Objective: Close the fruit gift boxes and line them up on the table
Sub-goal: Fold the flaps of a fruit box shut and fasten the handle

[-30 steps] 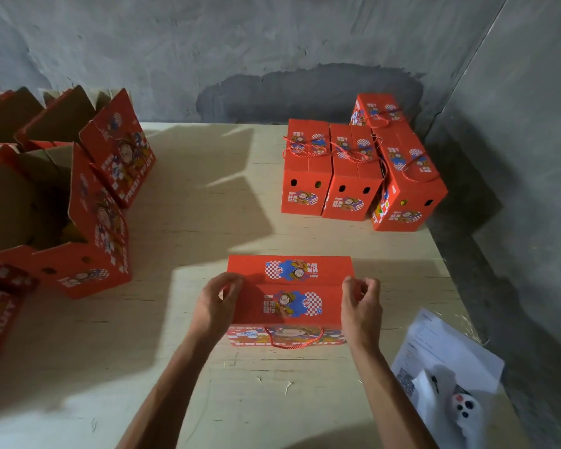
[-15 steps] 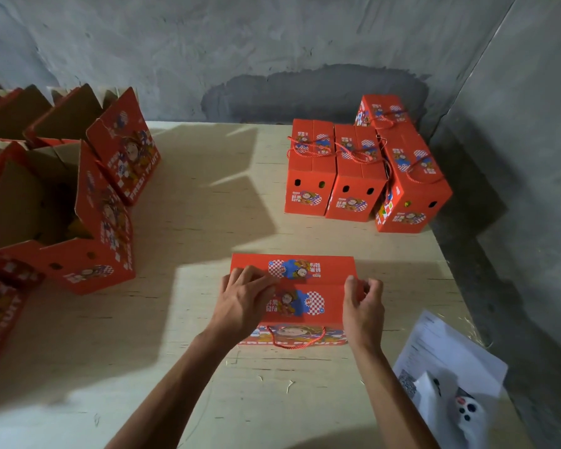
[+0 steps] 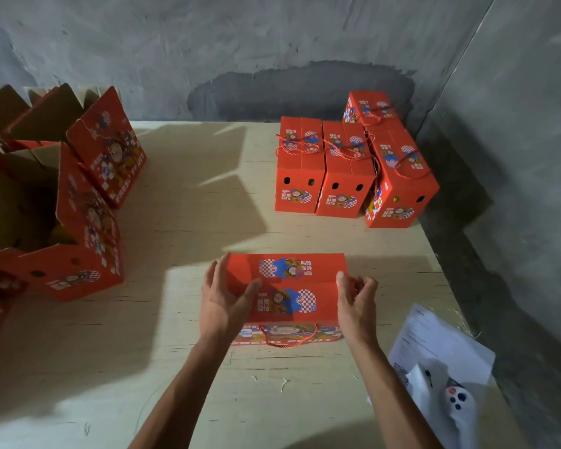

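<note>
both hands flank the closed gift box (image 3: 285,286) near the table's (image 3: 188,228) front middle: my left hand (image 3: 222,298) spread loose at its left edge, my right hand (image 3: 357,298) loosely curled at its right edge, neither holding anything. bare tabletop stretches toward four closed boxes (image 3: 347,166) at the far right corner.

The bench (image 3: 175,222) is pale, unfinished plywood with visible grain, matt. The nearest gift box (image 3: 285,286) is printed cardboard, orange-red with a slight sheen; its handle (image 3: 287,341) is twisted red cord. The open boxes (image 3: 62,228) show raw brown corrugated board inside. The sheet (image 3: 434,345) is white printed paper. The wall (image 3: 240,43) is rough grey plaster, matt.
</note>
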Demonstrator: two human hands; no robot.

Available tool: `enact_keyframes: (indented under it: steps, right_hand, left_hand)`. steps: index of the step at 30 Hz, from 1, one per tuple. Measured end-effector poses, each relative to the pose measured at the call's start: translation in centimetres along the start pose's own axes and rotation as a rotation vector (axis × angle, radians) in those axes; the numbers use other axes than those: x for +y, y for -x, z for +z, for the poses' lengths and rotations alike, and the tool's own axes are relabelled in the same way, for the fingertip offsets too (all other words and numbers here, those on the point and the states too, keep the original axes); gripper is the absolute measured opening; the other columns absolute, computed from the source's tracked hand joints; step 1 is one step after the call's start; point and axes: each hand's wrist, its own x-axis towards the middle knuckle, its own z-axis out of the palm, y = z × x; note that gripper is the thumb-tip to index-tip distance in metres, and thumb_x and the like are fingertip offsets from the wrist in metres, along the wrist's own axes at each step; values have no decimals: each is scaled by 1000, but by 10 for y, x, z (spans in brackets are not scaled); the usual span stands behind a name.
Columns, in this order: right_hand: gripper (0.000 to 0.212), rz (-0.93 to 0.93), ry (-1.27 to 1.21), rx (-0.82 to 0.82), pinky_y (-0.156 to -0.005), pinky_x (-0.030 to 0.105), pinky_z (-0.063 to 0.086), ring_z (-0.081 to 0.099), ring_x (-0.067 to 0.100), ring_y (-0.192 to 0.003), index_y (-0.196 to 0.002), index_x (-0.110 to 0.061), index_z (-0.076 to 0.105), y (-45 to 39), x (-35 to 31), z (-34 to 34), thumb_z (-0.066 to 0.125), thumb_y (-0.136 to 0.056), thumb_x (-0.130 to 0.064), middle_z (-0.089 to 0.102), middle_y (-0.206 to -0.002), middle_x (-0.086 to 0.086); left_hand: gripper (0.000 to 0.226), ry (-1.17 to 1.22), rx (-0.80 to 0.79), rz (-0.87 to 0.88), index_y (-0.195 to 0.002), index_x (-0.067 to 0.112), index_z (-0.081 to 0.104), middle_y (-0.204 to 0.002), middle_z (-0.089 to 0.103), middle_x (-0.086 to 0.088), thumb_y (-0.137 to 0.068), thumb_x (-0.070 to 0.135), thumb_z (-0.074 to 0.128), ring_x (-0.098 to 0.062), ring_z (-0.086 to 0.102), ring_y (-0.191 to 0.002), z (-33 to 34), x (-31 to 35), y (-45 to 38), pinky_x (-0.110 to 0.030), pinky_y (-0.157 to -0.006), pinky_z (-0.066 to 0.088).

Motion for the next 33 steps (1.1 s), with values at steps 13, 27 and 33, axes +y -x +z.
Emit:
enact_keyframes:
  steps: [13,27,33]
  right_hand:
    - [32,13,76,-37,-56,26,43,63,10,-74,-114,-21,52,-9,5,0,54,-101,-51,66,-91,-5]
    - [30,16,112,-24,-57,23,42,65,11,-78,-116,-22,56,-6,5,2,46,-105,-49,66,-90,-9]
    - [39,-13,158,-44,-70,27,40,60,13,-79,-124,-16,64,-10,8,0,36,-111,-39,66,-97,-5]
  left_hand:
    - [49,502,37,-88,-126,32,66,-101,78,11,-82,44,81,-11,76,-89,3,-11,3,-31,-69,63]
    - [30,558,55,-80,-130,36,64,-108,75,23,-100,35,66,0,72,-99,0,-15,9,-15,-72,57]
    - [26,633,12,-216,-112,34,75,-106,78,9,-103,46,53,-14,74,-100,1,-19,12,-27,-75,61]
